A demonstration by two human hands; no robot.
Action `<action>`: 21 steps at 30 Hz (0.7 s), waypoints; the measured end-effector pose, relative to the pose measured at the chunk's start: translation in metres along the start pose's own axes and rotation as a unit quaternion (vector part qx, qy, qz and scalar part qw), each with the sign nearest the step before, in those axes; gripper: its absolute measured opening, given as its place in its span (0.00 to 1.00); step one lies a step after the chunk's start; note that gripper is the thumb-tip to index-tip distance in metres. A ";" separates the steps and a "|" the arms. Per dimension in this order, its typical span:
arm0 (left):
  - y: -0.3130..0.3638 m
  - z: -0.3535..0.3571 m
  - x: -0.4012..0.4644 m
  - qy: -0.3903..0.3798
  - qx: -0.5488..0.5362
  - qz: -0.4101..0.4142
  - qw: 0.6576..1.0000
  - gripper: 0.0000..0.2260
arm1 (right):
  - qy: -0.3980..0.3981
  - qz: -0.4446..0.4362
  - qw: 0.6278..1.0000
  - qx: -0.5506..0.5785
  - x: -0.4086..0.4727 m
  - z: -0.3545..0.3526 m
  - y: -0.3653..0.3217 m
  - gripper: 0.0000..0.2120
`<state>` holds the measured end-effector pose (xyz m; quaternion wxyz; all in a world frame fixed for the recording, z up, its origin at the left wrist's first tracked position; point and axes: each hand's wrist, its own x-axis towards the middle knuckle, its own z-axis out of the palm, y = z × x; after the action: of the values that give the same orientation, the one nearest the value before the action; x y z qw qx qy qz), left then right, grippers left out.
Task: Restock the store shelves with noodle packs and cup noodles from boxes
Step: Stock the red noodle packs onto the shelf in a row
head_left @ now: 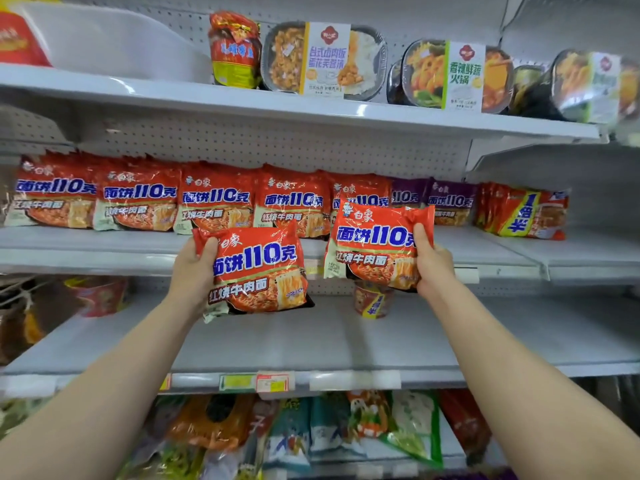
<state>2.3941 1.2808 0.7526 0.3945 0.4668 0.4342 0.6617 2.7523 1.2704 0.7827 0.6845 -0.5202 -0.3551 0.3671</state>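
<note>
A shop aisle: white pegboard-backed shelves (pixel 311 112) stocked with rows of noodle packs (pixel 135 199), price tags (pixel 272 382) on the edges.

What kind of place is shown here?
Most likely a grocery store aisle: white metal shelves with price tags, a row of red noodle packs, and sleeved ready-meal trays above.

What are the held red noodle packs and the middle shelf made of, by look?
Red noodle packs: thin glossy plastic film, likely; crinkles and glare streaks show.
Middle shelf: looks like painted sheet metal, smooth light grey with a soft sheen; the pegboard backing is perforated. Could be coated otherwise.
</note>
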 end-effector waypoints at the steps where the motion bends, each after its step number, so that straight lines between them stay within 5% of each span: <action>1: 0.000 0.004 0.001 -0.001 0.003 0.003 1.000 0.10 | -0.002 -0.001 1.000 0.000 0.006 0.002 0.000 0.19; 21: 0.011 0.069 0.014 0.028 -0.014 0.012 0.999 0.11 | -0.082 0.026 0.996 0.018 0.142 0.035 -0.010 0.21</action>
<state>2.4552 1.3044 0.7795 0.3804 0.4477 0.4304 0.6853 2.7917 1.4082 0.8148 0.6526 -0.4851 -0.3894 0.4325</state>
